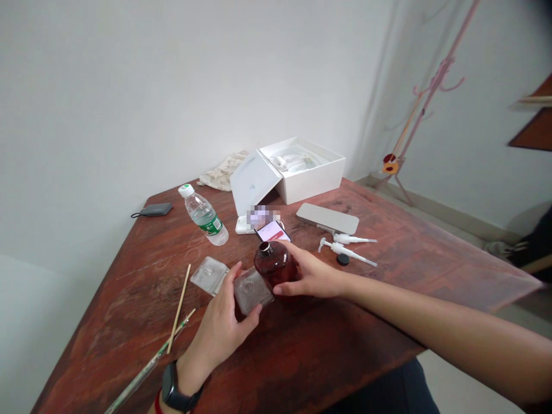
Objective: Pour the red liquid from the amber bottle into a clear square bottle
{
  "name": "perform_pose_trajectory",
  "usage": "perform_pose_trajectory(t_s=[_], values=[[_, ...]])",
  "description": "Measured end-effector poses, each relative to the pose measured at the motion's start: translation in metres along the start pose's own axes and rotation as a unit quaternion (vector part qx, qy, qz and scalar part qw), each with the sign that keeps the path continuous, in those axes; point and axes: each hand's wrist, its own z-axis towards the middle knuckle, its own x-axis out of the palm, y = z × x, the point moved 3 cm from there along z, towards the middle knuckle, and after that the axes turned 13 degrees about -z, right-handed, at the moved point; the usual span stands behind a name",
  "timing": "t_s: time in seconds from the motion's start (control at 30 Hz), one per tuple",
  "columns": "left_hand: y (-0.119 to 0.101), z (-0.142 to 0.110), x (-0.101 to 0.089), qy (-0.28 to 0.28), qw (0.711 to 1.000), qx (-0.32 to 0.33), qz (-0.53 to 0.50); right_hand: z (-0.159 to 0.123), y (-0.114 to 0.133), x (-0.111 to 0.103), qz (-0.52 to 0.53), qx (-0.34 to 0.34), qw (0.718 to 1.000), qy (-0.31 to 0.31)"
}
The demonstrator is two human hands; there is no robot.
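The right hand [313, 276] grips a brown glass bottle [273, 265] with no top on, over the middle of the wood surface [345, 322]. The left hand [218, 330] holds a clear square block [252, 290] right beside it. Two white pumps [347, 247] lie off the bottle, nearby.

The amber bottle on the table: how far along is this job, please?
Looks done: two white pumps lie off the amber bottle on the wooden table, and its neck is open. In hand: the right hand grips the bottle, and the left hand holds a clear square piece. Left: a second clear square piece lies untouched. I cannot tell how much work remains beyond this.
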Motion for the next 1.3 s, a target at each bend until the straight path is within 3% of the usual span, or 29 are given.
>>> perform_pose_trajectory(t_s=[1.3], values=[[-0.0023, 0.0033, 0.0004, 0.021, 0.999, 0.038, -0.014, -0.0007, 0.0001, -0.0010, -0.013, -0.001, 1.000, 0.007]])
